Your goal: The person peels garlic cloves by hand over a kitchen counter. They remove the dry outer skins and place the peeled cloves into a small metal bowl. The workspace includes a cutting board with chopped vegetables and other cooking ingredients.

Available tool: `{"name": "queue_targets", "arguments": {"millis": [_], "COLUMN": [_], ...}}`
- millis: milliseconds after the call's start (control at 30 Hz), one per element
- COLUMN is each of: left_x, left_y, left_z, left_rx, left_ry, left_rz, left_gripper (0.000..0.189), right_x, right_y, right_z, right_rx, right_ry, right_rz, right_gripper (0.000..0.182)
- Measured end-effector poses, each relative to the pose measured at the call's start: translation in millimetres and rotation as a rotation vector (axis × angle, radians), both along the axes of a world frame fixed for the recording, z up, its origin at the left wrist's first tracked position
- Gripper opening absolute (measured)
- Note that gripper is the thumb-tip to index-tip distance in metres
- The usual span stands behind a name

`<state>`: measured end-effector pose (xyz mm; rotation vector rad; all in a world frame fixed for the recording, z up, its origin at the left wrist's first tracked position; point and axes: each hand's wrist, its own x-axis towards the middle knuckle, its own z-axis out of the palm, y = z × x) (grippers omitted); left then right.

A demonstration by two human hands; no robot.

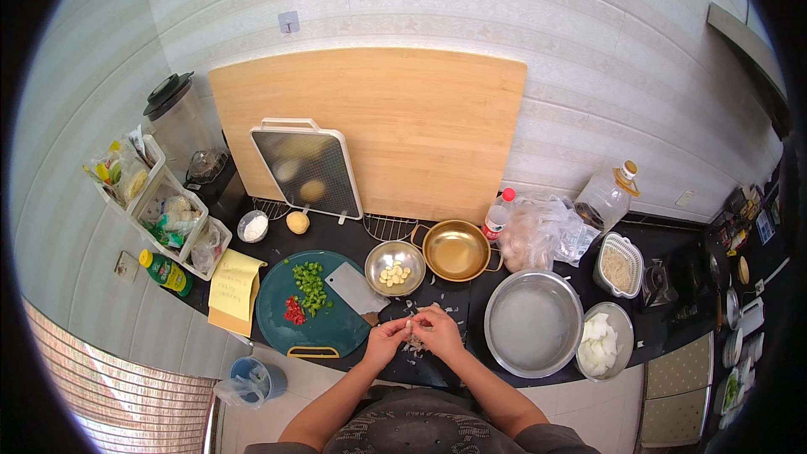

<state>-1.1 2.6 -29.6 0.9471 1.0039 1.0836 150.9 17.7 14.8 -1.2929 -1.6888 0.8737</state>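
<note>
My left hand [391,338] and my right hand [436,330] meet at the counter's front, pinching a small pale garlic clove [408,325] between their fingertips. Papery skins [415,345] lie beneath and around them. Beyond the hands, a steel bowl [378,252] holds several peeled cloves [394,273]. To the left, a round green cutting board [277,321] bears chopped green pepper [310,284], chopped red pepper [294,311] and a cleaver [354,289], its blade flat on the board.
A two-handled golden pan [456,251] stands behind the hands. On the right are a large metal basin [534,324], a bowl of white pieces [599,345] and a white basket [619,265]. A yellow notepad [233,287] lies left; a blue bin [270,381] stands below the counter.
</note>
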Motion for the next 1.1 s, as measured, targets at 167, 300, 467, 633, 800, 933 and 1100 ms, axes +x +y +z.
{"name": "queue_targets", "arguments": {"millis": [167, 300, 467, 633, 800, 933, 1100], "left_x": [1, 5, 0, 0, 0, 0, 1], "left_y": [-3, -1, 1, -1, -2, -3, -4], "left_z": [3, 9, 16, 10, 8, 11, 12], "left_rx": [0.01, 0.008, -0.085, -0.099, -0.119, -0.131, -0.106], "left_ry": [0.014, -0.054, -0.096, -0.126, -0.202, -0.174, -0.138], "left_rz": [0.008, 0.057, 0.085, 0.111, 0.133, 0.142, 0.161], "left_gripper": [0.024, 0.024, 0.026, 0.025, 0.019, 0.018, 0.014], "right_x": [-1, 0, 14, 16, 4, 0, -1], "right_y": [-1, -3, -8, -9, -7, -7, -6], "right_z": [-6, -29, -41, -55, -27, -11, -11], "right_rx": [-0.065, -0.138, -0.399, -0.325, -0.152, -0.154, -0.144], "right_ry": [0.061, 0.079, -0.124, 0.002, 0.186, 0.127, 0.105], "right_rz": [0.004, -0.097, -0.197, -0.107, -0.035, -0.005, -0.004], "right_gripper": [0.011, 0.012, 0.017, 0.015, 0.015, 0.015, 0.015]}}
